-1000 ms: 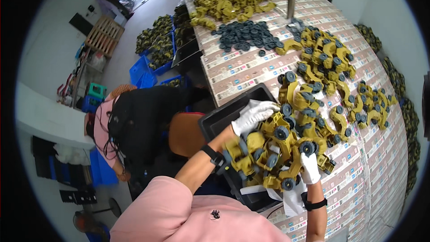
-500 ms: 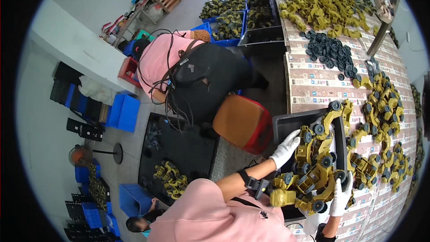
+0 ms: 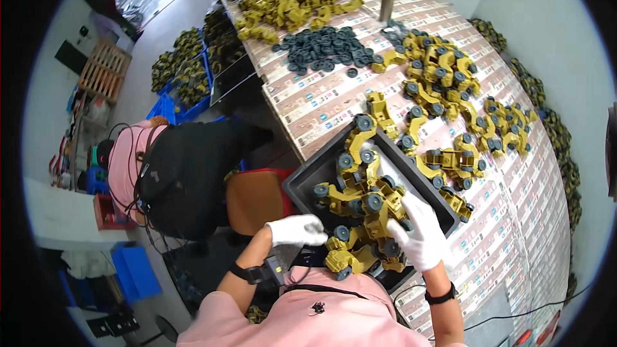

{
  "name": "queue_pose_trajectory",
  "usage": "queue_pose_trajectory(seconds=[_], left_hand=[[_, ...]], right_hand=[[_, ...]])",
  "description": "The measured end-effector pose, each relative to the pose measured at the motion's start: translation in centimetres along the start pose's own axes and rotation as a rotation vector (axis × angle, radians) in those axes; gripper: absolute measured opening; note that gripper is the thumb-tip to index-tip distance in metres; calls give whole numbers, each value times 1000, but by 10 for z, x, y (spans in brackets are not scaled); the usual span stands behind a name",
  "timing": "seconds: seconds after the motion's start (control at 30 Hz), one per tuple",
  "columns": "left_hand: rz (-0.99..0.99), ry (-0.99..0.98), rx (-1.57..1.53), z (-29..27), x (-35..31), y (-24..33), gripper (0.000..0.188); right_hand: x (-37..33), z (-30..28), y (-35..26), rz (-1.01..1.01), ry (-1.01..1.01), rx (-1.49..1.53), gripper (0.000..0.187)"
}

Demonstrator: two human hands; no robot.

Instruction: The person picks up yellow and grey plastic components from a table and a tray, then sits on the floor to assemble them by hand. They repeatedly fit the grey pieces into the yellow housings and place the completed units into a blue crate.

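A black tray [image 3: 429,194] holds a heap of yellow toy trucks [image 3: 369,202] with dark grey wheels, some standing above its rim. Just off the heap's near left side is my left hand [image 3: 297,229], white-gloved, its fingers loosely curved with nothing seen in them. My right hand [image 3: 421,236], also gloved, reaches over the tray's right side. Its thumb and fingers are apart around a wheel of one truck in the heap; whether they press on it is hard to see. At the near edge one truck [image 3: 350,260] sits close to my body.
Right of the tray, several toy trucks [image 3: 453,164] lie on the patterned table [image 3: 334,99]. Farther back are a pile of loose dark wheels [image 3: 328,48] and a heap of yellow truck bodies [image 3: 292,0]. A bent-over person [image 3: 186,173] is at the left, near a brown-and-red chair [image 3: 257,202].
My view has turned to the right. My left hand has come off the tray's left side toward me. My right hand has moved from the right rim onto the heap.
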State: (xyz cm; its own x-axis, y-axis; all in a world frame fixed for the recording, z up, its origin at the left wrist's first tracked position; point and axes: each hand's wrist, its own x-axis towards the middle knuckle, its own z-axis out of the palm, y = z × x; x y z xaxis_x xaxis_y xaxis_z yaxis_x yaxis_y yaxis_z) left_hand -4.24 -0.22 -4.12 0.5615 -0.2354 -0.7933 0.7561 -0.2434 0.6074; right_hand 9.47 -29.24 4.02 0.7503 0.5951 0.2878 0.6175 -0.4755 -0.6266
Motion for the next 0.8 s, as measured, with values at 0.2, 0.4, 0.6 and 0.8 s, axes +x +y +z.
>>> queue_pose_trajectory(seconds=[0.2, 0.4, 0.6, 0.8], left_hand=[[49, -381, 433, 3, 3, 20, 69], [-10, -26, -487, 7, 18, 62, 39], [604, 348, -254, 44, 37, 64, 44], [471, 432, 293, 72, 22, 54, 39]], right_hand=[[-52, -2, -20, 3, -504, -123, 75], [-52, 54, -13, 131, -152, -241, 71], [-41, 59, -13, 147, -66, -279, 76], [-79, 10, 19, 258, -12, 7, 51]])
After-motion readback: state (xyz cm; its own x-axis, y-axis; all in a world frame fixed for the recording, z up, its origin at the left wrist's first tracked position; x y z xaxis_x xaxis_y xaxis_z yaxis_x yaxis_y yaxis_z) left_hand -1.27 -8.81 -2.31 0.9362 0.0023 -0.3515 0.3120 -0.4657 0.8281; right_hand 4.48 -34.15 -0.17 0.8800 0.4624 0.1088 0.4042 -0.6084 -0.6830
